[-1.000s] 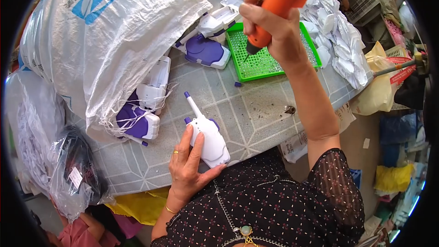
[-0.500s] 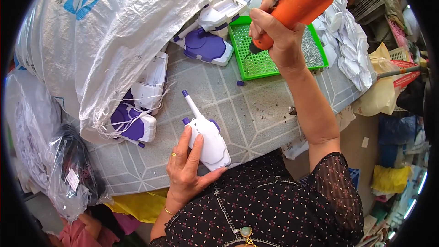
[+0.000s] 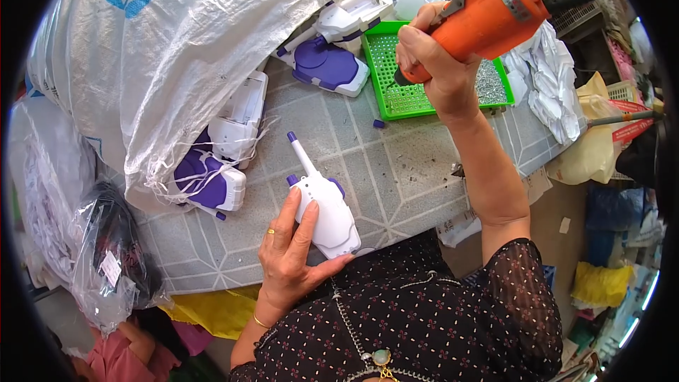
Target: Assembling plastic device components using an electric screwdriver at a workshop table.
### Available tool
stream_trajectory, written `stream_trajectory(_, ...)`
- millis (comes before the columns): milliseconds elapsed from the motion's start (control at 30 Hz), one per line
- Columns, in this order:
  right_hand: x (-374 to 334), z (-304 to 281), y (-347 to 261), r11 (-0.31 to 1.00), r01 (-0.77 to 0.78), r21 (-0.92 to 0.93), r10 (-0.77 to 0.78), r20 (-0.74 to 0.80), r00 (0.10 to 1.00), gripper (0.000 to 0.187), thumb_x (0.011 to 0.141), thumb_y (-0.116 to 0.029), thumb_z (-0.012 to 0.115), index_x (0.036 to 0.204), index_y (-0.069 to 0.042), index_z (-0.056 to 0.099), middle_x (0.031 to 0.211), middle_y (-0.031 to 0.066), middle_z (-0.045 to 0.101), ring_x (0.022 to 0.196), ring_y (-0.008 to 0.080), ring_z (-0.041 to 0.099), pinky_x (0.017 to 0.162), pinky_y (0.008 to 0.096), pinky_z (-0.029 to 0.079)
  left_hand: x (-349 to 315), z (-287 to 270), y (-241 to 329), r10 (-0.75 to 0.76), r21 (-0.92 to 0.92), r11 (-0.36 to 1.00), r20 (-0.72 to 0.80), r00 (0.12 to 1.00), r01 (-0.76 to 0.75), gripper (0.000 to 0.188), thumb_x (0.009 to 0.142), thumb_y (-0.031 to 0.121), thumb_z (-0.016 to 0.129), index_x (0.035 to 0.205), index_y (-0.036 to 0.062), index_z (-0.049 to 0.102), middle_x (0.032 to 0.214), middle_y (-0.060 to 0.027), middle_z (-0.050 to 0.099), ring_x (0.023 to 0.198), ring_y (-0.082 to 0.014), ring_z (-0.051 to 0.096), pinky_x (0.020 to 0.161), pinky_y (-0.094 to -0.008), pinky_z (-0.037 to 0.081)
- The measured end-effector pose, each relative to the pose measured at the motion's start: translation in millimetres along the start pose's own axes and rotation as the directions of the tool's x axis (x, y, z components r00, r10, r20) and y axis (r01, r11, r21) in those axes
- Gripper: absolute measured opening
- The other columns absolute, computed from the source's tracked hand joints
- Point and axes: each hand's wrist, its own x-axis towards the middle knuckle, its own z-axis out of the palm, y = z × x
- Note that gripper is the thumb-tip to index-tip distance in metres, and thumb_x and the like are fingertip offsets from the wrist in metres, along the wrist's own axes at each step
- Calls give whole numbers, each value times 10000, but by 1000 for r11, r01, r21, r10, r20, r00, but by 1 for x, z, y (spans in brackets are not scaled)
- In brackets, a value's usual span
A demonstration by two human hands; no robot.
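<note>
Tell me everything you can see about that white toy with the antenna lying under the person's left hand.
The white plastic walkie-talkie-shaped toy lies flat on the grey patterned tabletop near its front edge. Its smooth, rounded white back faces up. A thin white antenna with a purple tip points away from the person, and small purple knobs show at its top. The left hand rests on it, fingers along its left side, thumb at its lower end. The right hand, raised above, does not touch it.

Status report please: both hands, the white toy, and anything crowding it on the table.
Left hand grips white toy flat on table. Right hand holds orange power screwdriver raised over green tray. Sack spilling toys sits left, apart.
</note>
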Motion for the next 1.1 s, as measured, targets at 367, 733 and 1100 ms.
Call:
stream_trajectory(367, -11, 3, -38, 970, -51, 238, 66, -59, 996, 109, 931, -96, 612, 916, -86, 504, 704, 5, 456, 609, 136, 481, 642, 327, 430, -12, 0, 3, -5, 37, 999, 11, 1000, 4, 891, 662, 442, 909, 1380, 12, 605, 1501, -226, 497, 1114, -362, 652, 904, -420, 555)
stream_trajectory(733, -97, 60, -99, 857, -353, 376, 194, 400, 896, 243, 950, -215, 671, 1040, -145, 457, 699, -48, 465, 592, 104, 504, 650, 300, 462, -10, 7, -10, 54, 7, 999, -63, 997, -53, 880, 619, 317, 902, 1402, 52, 600, 1513, -202, 495, 1032, -347, 662, 843, -412, 560)
stream_trajectory(1100, -127, 84, -106, 859, -432, 277, 331, 343, 879, 329, 902, -248, 738, 993, -158, 435, 658, -43, 444, 546, 115, 478, 608, 306, 456, -19, 8, -10, 61, 26, 998, -90, 994, -59, 903, 613, 351, 897, 1410, 62, 587, 1509, -188, 497, 1039, -349, 659, 874, -416, 560)
